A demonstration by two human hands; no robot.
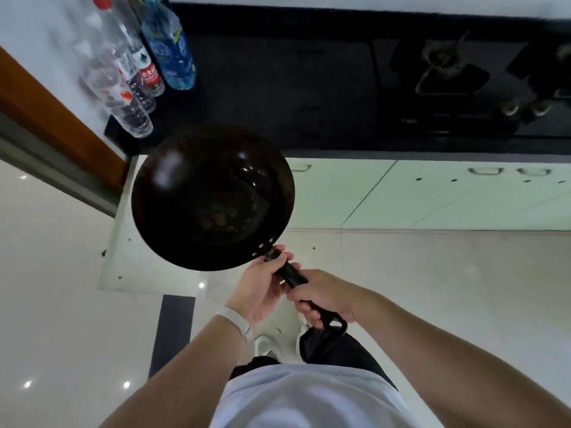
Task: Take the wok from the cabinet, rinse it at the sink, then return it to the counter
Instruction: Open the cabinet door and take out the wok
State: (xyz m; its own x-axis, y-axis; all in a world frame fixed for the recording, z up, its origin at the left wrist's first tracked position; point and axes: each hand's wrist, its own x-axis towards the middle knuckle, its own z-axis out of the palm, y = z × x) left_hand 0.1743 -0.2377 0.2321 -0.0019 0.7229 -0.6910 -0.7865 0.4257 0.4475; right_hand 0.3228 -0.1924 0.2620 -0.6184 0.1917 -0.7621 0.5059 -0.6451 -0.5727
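one wok, two hands, four bottles, three cabinet handles

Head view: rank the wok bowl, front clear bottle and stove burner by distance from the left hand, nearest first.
1. The wok bowl, just ahead of the left hand, which grips the wok handle.
2. The front clear bottle, at the near left corner of the counter.
3. The stove burner, far right and deeper on the counter.

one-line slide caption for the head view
A dark wok held near a black counter with bottles, the left hand and right hand gripping its handle.
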